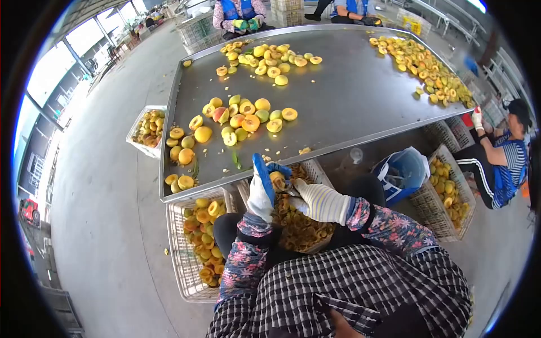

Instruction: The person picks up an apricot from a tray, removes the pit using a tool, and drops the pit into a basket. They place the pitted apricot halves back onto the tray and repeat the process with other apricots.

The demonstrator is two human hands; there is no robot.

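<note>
My left hand, in a white glove with blue coating, is closed around a yellow peach half just past the table's near edge. My right hand, in a striped white knit glove, is closed right beside that fruit. A small dark, partly metallic shape shows at its fingertips, too small to name. Beneath both hands a crate between my knees holds brown pits and scraps. On the metal table in front of me lies a loose group of whole and halved peaches.
A crate of peach halves stands at my left, another crate beyond the table's left side. Right of my knees are a blue bucket and a fruit crate. Co-workers sit at the right and far sides; more peaches lie far right.
</note>
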